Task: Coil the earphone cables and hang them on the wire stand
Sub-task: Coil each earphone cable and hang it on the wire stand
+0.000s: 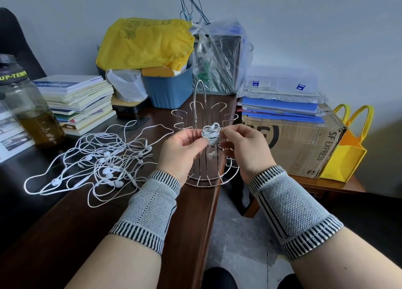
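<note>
Dark wood makes up the desk (91,219), crowded along its back edge under a pale wall, and the work sits near its right edge. A small coil of white earphone cable (210,134) is held up in front of the wire stand (205,140), pinched between both hands: the left hand (181,149) grips its left side with thumb and curled fingers, the right hand (244,146) grips the right side the same way. The coil looks tightly wound, with an earbud poking from the top, so the winding step seems nearly or fully done. The stand's hooks look bare, though a white earbud shows lower down between its wires. What remains for this bundle is to secure the loose end and slip a loop over one of the hooks just behind it, which calls for one hand to let go while the other keeps the turns from springing apart. To the left lies a tangle of loose earphones (97,162), apparently many sets yet to coil. Further out stand a pile of books (80,101), a bottle (28,106), a blue tub (169,90) and a cardboard box (291,143)
</note>
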Motion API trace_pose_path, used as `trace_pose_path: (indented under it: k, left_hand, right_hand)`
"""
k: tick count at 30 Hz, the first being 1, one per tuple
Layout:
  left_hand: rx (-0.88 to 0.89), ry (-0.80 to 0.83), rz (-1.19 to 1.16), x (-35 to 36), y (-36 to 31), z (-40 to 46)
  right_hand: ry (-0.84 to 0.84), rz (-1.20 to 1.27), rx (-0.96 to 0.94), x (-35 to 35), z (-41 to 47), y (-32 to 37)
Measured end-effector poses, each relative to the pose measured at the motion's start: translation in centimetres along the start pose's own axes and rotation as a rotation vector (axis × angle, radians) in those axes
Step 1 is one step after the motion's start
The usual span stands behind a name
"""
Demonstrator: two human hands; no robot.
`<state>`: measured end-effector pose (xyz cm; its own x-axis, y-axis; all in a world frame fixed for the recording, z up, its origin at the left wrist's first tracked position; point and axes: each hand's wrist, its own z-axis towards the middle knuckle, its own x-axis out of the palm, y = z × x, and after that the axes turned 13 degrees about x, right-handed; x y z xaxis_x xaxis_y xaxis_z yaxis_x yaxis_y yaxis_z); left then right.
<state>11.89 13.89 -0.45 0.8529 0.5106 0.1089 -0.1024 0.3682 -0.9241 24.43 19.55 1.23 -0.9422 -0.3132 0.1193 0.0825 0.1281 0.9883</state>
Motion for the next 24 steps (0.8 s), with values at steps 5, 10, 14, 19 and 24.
trace_pose_path:
  k: [5, 10, 14, 19, 24]
  left_hand:
    - [-0.063, -0.001, 0.050, -0.5, -1.4, 0.0]
    - [-0.115, 0.024, 0.410, -1.2, -2.8, 0.1]
    - [-0.131, -0.027, 0.512, -1.6, -4.6, 0.1]
    - [-0.200, -0.091, 0.404, -0.9, -5.3, -0.9]
    - [-0.288, -0.105, 0.261, 0.9, -4.9, -1.3]
  right_hand:
    - [0.014, -0.020, 0.103, 0.1, -0.5, 0.3]
    - [0.035, -0.110, 0.210, -0.1, -0.8, 1.7]
    - [0.106, -0.138, 0.290, 0.1, -0.8, 2.4]
    - [0.145, -0.085, 0.370, 0.1, -0.6, 2.6]
    - [0.149, -0.048, 0.381, -0.1, -0.7, 2.6]
